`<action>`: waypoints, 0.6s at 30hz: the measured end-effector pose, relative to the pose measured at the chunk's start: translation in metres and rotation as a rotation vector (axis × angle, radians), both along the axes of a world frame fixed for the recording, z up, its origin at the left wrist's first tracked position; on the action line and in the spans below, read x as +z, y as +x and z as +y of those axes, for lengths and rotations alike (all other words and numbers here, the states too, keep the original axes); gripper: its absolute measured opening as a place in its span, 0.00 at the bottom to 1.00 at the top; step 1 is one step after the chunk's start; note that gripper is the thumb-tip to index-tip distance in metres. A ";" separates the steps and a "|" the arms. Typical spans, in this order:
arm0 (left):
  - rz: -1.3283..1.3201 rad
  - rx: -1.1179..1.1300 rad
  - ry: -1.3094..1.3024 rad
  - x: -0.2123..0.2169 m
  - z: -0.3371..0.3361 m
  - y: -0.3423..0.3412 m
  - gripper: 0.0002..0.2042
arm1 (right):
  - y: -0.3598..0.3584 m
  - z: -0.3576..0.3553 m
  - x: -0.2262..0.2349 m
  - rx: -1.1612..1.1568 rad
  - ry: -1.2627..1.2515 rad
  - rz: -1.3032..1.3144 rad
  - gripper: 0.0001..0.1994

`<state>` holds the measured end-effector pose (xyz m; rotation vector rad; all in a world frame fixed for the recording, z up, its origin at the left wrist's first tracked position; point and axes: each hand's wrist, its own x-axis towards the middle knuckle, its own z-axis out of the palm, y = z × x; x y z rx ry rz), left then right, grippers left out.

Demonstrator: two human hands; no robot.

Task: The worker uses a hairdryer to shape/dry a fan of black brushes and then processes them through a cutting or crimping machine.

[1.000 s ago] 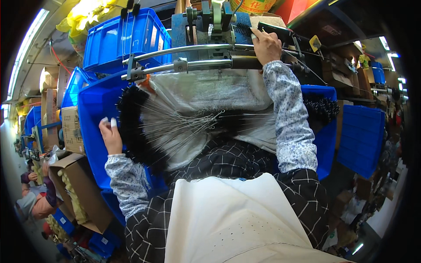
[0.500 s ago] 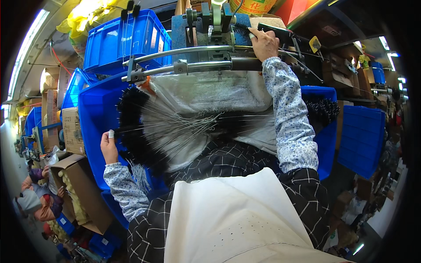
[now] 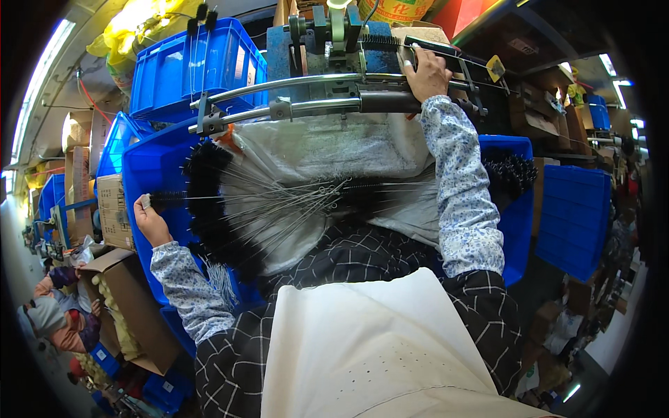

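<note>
left hand [image 3: 150, 221]: i see it pinching the black tip of one wire brush [image 3: 230, 198], drawn out sideways from the fan of brushes [image 3: 230, 209] over my lap.
right hand [image 3: 425, 70]: closed around the machine bar [image 3: 334, 106].
handling: i judge it light and springy; bristles soft, twisted wire stem stiffer, better to grip.

Brush workshop: machine [image 3: 334, 104], blue crates [image 3: 181, 70]
</note>
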<state>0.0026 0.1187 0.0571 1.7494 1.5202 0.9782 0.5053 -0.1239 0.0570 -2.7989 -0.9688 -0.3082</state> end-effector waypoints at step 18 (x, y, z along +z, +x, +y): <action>-0.794 0.046 0.266 0.091 -0.001 -0.047 0.12 | -0.026 0.035 -0.017 0.060 0.216 0.113 0.17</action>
